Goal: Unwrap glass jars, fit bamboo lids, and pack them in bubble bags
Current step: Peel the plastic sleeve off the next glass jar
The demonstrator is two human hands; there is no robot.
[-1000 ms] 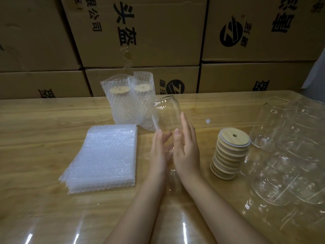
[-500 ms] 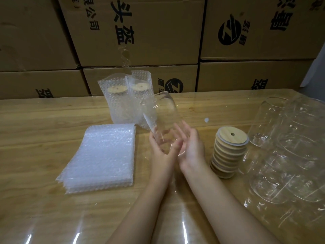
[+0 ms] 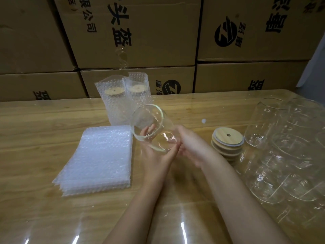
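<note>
I have the clear cylindrical glass jar [image 3: 151, 124] tilted between both hands, mouth up-left, base low toward me. My left hand [image 3: 154, 155] cups it from beneath, fingers curled round. My right hand [image 3: 191, 147] grips the base end, nearer the stack of round bamboo lids [image 3: 226, 147].

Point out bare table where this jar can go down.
Bare: the far strip between the packed jars and the wrapped jars, behind the lids; also left of the bag stack. Crowded: the right side, lids close beside wrapped jars.
</note>
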